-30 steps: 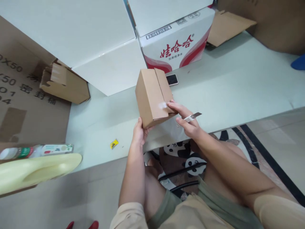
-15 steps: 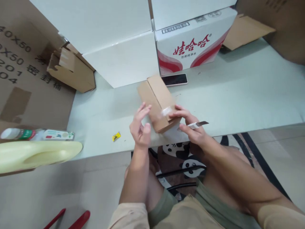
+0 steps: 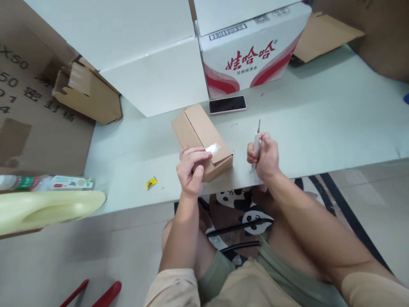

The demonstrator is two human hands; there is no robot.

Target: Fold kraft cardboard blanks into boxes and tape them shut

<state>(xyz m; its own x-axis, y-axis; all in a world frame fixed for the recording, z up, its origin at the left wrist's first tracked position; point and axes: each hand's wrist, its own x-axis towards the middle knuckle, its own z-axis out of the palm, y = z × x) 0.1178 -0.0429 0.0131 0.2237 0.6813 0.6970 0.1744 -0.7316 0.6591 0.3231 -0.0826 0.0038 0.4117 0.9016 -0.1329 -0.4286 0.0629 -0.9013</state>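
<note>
A small brown cardboard box (image 3: 203, 125) lies at an angle on the pale green tabletop (image 3: 319, 123), with a strip of clear tape (image 3: 213, 148) over the near end of its top seam. My left hand (image 3: 191, 169) rests on the box's near left part; its fingers are stretched flat and reach the tape, with the thumb apart. To the right of the box, my right hand (image 3: 267, 157) is closed around the white handle of a utility knife (image 3: 257, 143). The knife's blade points up and away from me, apart from the box.
A phone (image 3: 227, 104) lies behind the box, before a white and red carton (image 3: 249, 64) and a plain white box (image 3: 156, 79). Left are a yellow packet (image 3: 151, 183), an open cardboard box (image 3: 89, 94) and a bottle (image 3: 27, 182). A cardboard flap (image 3: 326, 36) is back right.
My right hand has left the box and moved right, turning the knife so its blade points away from me. My left hand has come down onto the box, which has shifted slightly left.
</note>
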